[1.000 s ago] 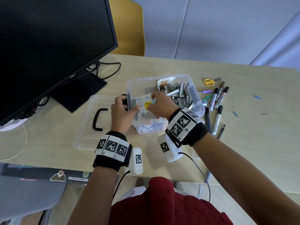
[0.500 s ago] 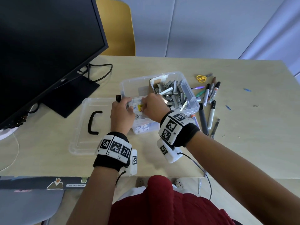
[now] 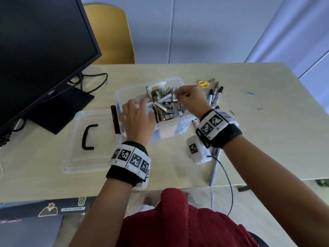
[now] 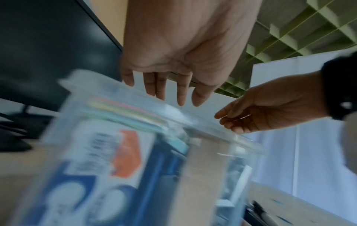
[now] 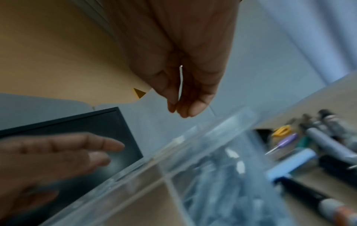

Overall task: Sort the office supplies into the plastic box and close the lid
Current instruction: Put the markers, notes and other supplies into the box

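The left hand [image 3: 137, 118] hovers with straight, spread fingers over the near left part of the clear plastic box [image 3: 170, 130], holding nothing. The right hand [image 3: 191, 97] hangs above the staples [image 3: 167, 104] in the box, fingertips drawn together, seemingly empty. The lid [image 3: 89, 139] lies flat left of the left hand; pens [image 3: 214, 97] lie beyond the right hand.

One clear plastic box [image 3: 170, 129], one clear lid [image 3: 76, 157], one yellow-handled pair of scissors [image 3: 204, 83], two hands.
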A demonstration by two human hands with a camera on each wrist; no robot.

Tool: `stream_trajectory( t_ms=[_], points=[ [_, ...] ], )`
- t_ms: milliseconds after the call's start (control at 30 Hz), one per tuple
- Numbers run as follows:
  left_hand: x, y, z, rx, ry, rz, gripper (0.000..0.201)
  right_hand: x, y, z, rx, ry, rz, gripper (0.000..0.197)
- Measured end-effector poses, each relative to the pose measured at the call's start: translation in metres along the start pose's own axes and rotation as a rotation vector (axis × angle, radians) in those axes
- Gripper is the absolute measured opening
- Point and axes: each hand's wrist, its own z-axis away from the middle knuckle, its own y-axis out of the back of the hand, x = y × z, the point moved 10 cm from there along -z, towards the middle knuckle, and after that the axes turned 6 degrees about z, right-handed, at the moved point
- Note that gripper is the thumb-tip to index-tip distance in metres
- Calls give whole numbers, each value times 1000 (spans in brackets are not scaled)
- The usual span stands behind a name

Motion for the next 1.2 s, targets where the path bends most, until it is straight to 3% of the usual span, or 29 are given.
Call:
stream_trajectory(
  t_ms=[100,233,300,400,467,600,700,833,967,1067,1133,1200],
  points=[
    [37,-39,10,-94,-139,1,41,36,25,1,98,-100,121,33],
    [61,-65,18,-99,-212,-83,41,87,15,26,38,-240,220,30],
    [63,-72,18,-103,-216,-88,49,105,-5,44,-110,-285,277,34],
    [63,-77,17,-107,-197,-85,67,122,-40,71,-400,-279,442,60],
    [66,-75,15,-91,-189,-85,70,128,-53,86,-512,-286,524,66],
    [67,-78,10,-108,-160,-88,42,138,-69,99,-608,-267,643,59],
    [64,-76,4,-100,-151,-60,33,140,-76,98,-618,-220,648,51],
    [50,-52,-3,-11,-69,74,27,137,-63,84,-481,-229,448,44],
    [-2,-5,-6,152,156,18,29,114,-12,53,-151,-268,218,32],
    [-35,-1,-10,57,269,9,32,90,20,35,68,-244,109,15],
    [-45,-5,-13,-5,270,22,36,80,19,30,85,-231,77,5],
    [-49,-7,-15,-32,255,59,40,78,6,28,56,-231,93,11]
  ],
)
